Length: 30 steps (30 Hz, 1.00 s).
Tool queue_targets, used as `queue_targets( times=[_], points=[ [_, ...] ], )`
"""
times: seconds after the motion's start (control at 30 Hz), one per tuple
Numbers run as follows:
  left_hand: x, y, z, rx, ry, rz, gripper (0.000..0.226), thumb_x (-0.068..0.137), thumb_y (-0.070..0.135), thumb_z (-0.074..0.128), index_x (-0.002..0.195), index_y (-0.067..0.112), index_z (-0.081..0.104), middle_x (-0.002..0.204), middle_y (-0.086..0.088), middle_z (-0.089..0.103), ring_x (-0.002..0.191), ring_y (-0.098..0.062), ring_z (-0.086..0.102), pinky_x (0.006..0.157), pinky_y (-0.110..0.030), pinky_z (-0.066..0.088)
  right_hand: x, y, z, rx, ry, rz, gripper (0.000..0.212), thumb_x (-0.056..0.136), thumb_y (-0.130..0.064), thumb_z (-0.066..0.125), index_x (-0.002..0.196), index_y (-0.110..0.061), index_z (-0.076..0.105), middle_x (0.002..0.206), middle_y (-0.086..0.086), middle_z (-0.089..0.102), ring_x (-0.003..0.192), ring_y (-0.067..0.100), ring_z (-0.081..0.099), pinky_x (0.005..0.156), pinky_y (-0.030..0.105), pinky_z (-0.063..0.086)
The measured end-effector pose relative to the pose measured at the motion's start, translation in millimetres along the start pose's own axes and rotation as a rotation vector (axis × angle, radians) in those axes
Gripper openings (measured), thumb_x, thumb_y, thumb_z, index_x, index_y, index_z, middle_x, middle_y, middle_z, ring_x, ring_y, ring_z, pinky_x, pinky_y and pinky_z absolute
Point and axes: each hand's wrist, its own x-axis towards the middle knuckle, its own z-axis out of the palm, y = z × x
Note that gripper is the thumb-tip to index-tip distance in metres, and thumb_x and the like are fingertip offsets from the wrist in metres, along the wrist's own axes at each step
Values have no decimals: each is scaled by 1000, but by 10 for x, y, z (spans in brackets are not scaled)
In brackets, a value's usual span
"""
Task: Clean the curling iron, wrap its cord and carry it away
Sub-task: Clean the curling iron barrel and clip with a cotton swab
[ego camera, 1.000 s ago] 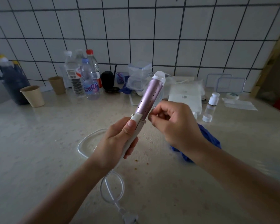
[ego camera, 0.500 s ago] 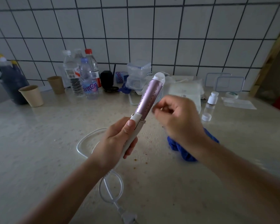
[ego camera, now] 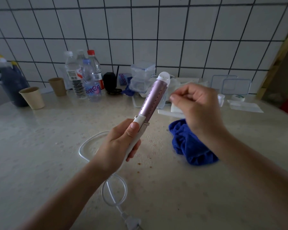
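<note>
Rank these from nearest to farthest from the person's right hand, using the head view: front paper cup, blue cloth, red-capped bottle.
1. The blue cloth, lying just below the right hand.
2. The red-capped bottle, at the back left.
3. The front paper cup, far left.

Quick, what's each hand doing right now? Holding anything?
Left hand: grips the curling iron by its white handle.
Right hand: fingers curled; whether they pinch anything cannot be told.

white tiled wall [ego camera: 140, 27], speckled countertop [ego camera: 32, 146], dim light
</note>
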Motion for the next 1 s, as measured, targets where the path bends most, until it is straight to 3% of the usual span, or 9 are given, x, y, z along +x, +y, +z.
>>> queue_targets(
  times=[0.1, 0.23, 0.4, 0.5, 0.6, 0.67, 0.77, 0.93, 1.0],
  points=[
    [1, -14, -3, 4, 0, -4, 48, 96, 64, 42, 101, 19, 61, 70, -11, 56, 53, -21, 48, 46, -33, 41, 88, -14, -76, 46, 90, 18, 20, 92, -4, 73, 78, -18, 73, 50, -13, 61, 44, 1, 42, 44, 15, 37],
    [8, -29, -14, -10, 9, 3, 53, 95, 65, 44, 105, 17, 62, 68, -13, 54, 51, -21, 47, 45, -32, 39, -90, 68, 108, 94, -61, 63, 16, 93, 0, 71, 80, -9, 72, 50, -13, 58, 41, 0, 38, 43, 13, 34],
    [-4, -13, 0, 18, -13, 4, 59, 95, 71, 44, 109, 16, 61, 70, -17, 53, 55, -22, 48, 47, -34, 41, -63, 14, 73, 80, -38, 33, 16, 93, -2, 71, 81, -12, 74, 57, 6, 64, 46, 11, 42, 44, 18, 36],
    [-11, -16, 17, 30, 0, -2, 55, 97, 65, 43, 110, 14, 61, 70, -11, 54, 55, -23, 47, 48, -35, 40, 75, -11, -84, 85, 72, -8, 20, 92, -6, 72, 79, -21, 74, 51, -11, 61, 44, 4, 42, 44, 16, 36],
    [-17, -14, 21, 22, 1, -6, 55, 97, 64, 43, 110, 14, 62, 69, -11, 54, 54, -22, 47, 47, -35, 39, -79, 26, 70, 90, -5, 36, 22, 93, -6, 73, 78, -21, 74, 51, -11, 61, 43, 6, 41, 42, 16, 36],
    [-13, -8, 12, -10, 11, -9, 53, 96, 63, 43, 107, 15, 62, 68, -12, 53, 52, -22, 47, 46, -34, 38, -255, 83, 232, 61, -125, 60, 20, 94, -9, 74, 78, -21, 75, 53, -3, 63, 41, 10, 42, 38, 24, 38],
    [-6, -5, -5, -30, 26, -16, 48, 98, 58, 44, 105, 14, 63, 65, -12, 53, 50, -21, 46, 44, -33, 37, -360, 145, 332, 23, -196, 69, 13, 93, -16, 78, 80, -18, 78, 59, 10, 67, 49, 39, 51, 41, 45, 44],
    [-26, 16, 7, 33, -8, -9, 53, 98, 61, 42, 110, 13, 62, 68, -11, 54, 53, -22, 48, 47, -36, 40, -170, 113, 159, -25, -69, 34, 17, 94, -14, 76, 78, -20, 75, 46, -11, 54, 37, 3, 36, 38, 21, 32],
    [-34, 30, 24, 51, -6, -4, 56, 96, 62, 42, 110, 12, 61, 67, -10, 54, 53, -20, 48, 48, -36, 40, -89, 93, 85, 4, -10, 21, 18, 93, -12, 76, 77, -20, 75, 46, -11, 54, 38, 2, 36, 40, 17, 31]
  ],
)
